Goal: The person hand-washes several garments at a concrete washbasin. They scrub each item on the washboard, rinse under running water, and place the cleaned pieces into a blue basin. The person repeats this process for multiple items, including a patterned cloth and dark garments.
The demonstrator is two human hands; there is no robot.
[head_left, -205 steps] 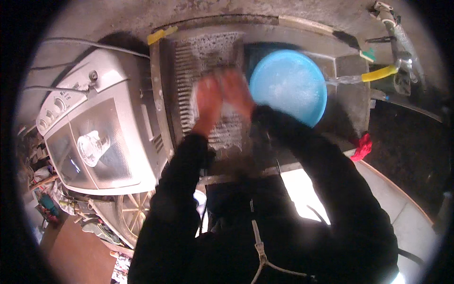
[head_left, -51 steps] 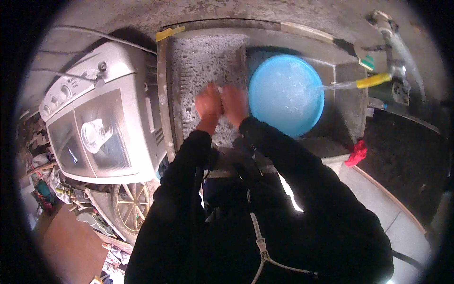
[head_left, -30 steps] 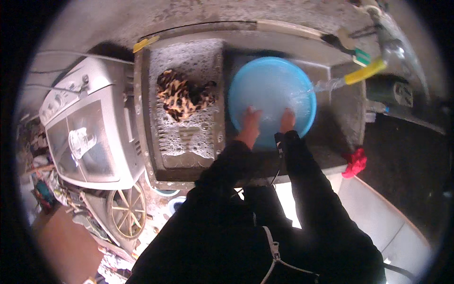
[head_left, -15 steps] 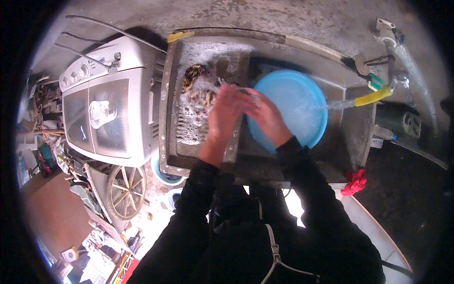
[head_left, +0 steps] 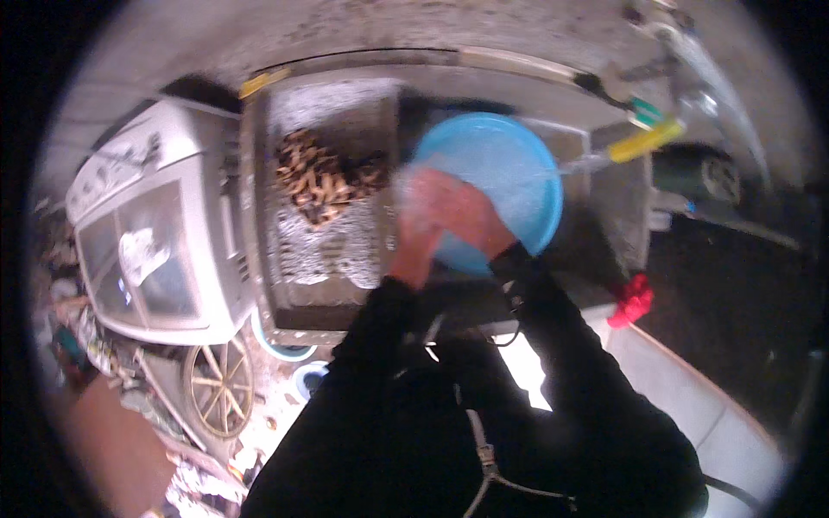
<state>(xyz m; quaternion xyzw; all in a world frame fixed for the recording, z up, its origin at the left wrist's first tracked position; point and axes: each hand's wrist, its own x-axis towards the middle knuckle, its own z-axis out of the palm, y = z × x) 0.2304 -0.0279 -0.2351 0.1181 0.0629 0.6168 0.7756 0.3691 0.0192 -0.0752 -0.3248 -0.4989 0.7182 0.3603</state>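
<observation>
Soapy washboard (head_left: pixel 332 259) bears bunched cloth (head_left: pixel 315 186), one end pointing right.

At the left of the frame I see a white washing machine (head_left: pixel 183 226) with twin lids, a pale, blurred object (head_left: pixel 142 255) on top. Below it I make out a spoked wheel (head_left: pixel 226 387) and, at lower left, a brown board (head_left: pixel 121 449); the clutter (head_left: pixel 194 485) around them is too smeared to sort. A small blue tub (head_left: pixel 307 378) sits right of the wheel. Toward the right I spot a crumpled red cloth (head_left: pixel 631 300), with pale panels (head_left: pixel 682 388) below. A grey wall (head_left: pixel 363 30) spans the top.
</observation>
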